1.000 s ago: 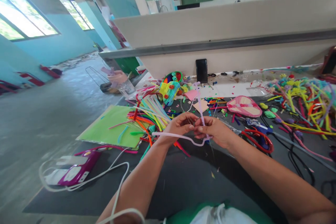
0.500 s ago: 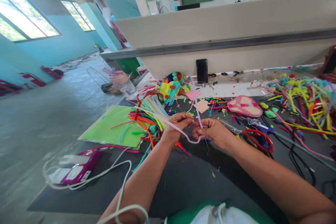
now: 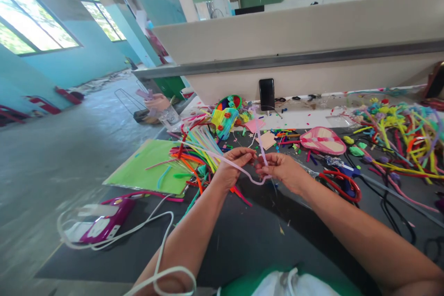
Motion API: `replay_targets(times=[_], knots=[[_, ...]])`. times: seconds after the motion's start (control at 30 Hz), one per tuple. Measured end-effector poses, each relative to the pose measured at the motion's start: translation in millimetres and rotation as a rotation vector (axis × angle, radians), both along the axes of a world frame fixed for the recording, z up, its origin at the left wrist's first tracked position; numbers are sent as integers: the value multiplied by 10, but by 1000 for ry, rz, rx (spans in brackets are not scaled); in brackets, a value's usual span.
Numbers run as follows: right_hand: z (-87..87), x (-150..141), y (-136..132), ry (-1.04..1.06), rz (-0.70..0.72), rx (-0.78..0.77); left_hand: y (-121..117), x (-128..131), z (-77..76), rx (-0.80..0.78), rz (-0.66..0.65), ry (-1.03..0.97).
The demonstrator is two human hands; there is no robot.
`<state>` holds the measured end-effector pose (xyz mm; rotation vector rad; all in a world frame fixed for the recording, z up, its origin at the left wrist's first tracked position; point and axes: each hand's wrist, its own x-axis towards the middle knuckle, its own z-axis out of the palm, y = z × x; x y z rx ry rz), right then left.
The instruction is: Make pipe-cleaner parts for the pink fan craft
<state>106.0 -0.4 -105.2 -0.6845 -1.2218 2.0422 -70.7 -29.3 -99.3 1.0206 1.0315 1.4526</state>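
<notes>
- At the centre of your view, the lilac pipe cleaner is up off the dark tabletop; one end rises towards 12 o'clock, the other slants towards 10 o'clock across your left hand.
- Your right hand pinches it at the bend between thumb and fingers.
- Your left thumb and fingers come close together just beside the right fingertips; you cannot tell here whether they grip anything.
- From your hands, a peach paper square lies near, at 12 o'clock; farther that way, a black phone leans upright against a pale panel.
- At 11 o'clock you have a yellow-and-blue fuzzy piece.
- At 10 o'clock, a bundle of coloured pipe cleaners overlaps a green sheet, which extends to 9.
- At 8 o'clock sits a purple-and-white device.
- At 2 o'clock lies a pink striped piece.
- Between 3 and 4, you have red-handled scissors.
</notes>
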Motion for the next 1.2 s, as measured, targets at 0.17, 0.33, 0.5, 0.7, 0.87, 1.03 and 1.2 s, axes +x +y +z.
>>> replay_targets(times=[0.17,0.33,0.5,0.7,0.87,1.03,1.2], knots=[[-6,41,69,-32,-40,21,43,12,-61,-7,14,-59],[-34,32,75,-24,-69,14,49,27,-111,11,-7,-74],[-46,25,72,2,-77,13,46,19,-109,24,-26,-104],[-48,34,113,136,-164,16,102,21,-173,7,-47,-294],[-76,52,170,212,-279,30,66,145,-218,-141,-226,-389],[-97,59,164,222,-353,-32,-103,408,-148,-168,-410,-248],[-35,61,122,247,-325,-111,-143,541,-220,-155,-287,-322]])
